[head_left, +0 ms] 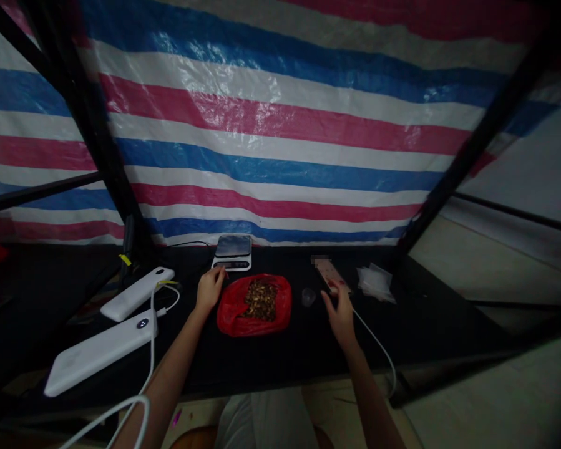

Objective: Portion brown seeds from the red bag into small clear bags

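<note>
In the head view, the left hand [209,289] is held half-curled at the front edge of the digital scale [233,252]; whether anything is pinched cannot be told. The smartphone [326,272] is touched at its near end by the right hand [340,312], thumb spread apart. Between the hands, brown dried pieces [261,299] are held in a red plastic bag [228,321]. A small clear cup [308,297] is set between bag and right hand; clear sachets [376,283] lie beyond the phone, white power banks [102,354] at left.
</note>
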`<state>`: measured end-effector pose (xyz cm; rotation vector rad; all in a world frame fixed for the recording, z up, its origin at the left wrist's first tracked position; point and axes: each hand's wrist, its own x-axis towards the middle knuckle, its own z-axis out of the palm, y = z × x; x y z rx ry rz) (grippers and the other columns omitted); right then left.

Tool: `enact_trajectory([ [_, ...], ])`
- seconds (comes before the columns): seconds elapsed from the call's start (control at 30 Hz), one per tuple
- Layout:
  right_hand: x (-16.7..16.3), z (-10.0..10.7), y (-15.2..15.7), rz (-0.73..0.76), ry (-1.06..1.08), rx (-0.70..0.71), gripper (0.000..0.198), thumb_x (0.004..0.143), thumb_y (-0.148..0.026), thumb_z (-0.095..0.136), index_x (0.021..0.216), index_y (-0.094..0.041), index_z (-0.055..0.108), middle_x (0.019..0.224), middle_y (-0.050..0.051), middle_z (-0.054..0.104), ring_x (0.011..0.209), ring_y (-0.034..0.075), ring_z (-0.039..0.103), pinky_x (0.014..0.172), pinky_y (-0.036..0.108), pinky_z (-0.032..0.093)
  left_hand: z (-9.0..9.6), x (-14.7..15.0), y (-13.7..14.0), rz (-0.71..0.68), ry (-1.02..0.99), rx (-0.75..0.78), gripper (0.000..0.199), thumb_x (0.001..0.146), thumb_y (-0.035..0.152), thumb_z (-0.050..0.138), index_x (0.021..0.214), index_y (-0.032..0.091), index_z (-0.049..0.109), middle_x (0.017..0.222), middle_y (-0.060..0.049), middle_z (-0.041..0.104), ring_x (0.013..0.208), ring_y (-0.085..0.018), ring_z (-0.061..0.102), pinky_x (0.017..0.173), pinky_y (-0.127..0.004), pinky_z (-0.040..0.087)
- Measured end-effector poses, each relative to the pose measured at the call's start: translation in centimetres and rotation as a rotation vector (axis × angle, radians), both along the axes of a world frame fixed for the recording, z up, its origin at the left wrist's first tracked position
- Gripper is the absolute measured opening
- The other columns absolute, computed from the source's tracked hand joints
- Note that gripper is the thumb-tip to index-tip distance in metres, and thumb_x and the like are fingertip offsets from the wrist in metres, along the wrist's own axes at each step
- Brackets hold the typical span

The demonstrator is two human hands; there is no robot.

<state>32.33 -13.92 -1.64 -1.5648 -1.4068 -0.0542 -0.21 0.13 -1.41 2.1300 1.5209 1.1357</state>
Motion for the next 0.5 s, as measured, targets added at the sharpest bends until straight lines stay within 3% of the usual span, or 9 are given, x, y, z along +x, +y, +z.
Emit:
enact_trajectory([
  [0.1,5.3,1.8,-1.2,-0.296,-0.218,0.006,0.03,0.082,-0.026,0.037,0.106,-0.018,0.052,0.109,0.009,0.054,0.104,0.024,0.046,0.089,0.044,0.037,0.0,-0.1,0.0,0.0,-0.008,0.005,0.044,0.086,0.04,0.027,0.063,0.017,0.056,0.068,-0.004,0.062,0.064,-0.016,0.057,0.062,-0.024,0.037],
  [0.2,11.2,2.5,-2.0,-0.487,-0.475,-0.187,0.035,0.077,-0.02,0.041,0.11,-0.014,0.053,0.113,0.014,0.054,0.102,0.028,0.047,0.081,0.042,0.041,0.0,0.1,0.1,-0.014,0.0,-0.001,0.043,0.086,0.04,0.028,0.063,0.017,0.057,0.068,-0.004,0.062,0.064,-0.016,0.056,0.061,-0.024,0.037],
  [0.3,14.9,2.4,-2.3,-0.465,-0.654,-0.495,0.031,0.077,-0.02,0.043,0.103,-0.014,0.059,0.102,0.015,0.061,0.09,0.029,0.056,0.071,0.041,0.044,0.1,0.2,0.1,-0.029,0.019,-0.005,0.042,0.086,0.039,0.028,0.064,0.018,0.057,0.071,-0.005,0.062,0.066,-0.017,0.057,0.062,-0.025,0.038],
  [0.37,15.9,2.2,-2.3,-0.431,-0.718,-0.619,0.027,0.079,-0.022,0.043,0.096,-0.016,0.063,0.089,0.014,0.066,0.078,0.027,0.061,0.067,0.04,0.044,0.2,0.2,0.1,-0.028,0.024,-0.015,0.042,0.086,0.038,0.028,0.064,0.017,0.057,0.072,-0.006,0.063,0.068,-0.018,0.057,0.063,-0.026,0.038],
  [0.5,16.6,1.6,-1.9,-0.396,-0.785,-0.582,0.028,0.081,-0.031,0.043,0.095,-0.019,0.064,0.085,0.013,0.067,0.073,0.026,0.063,0.062,0.037,0.044,0.4,0.2,-0.3,-0.011,0.002,-0.033,0.042,0.086,0.037,0.028,0.064,0.017,0.058,0.069,-0.006,0.062,0.067,-0.017,0.057,0.061,-0.025,0.038],
])
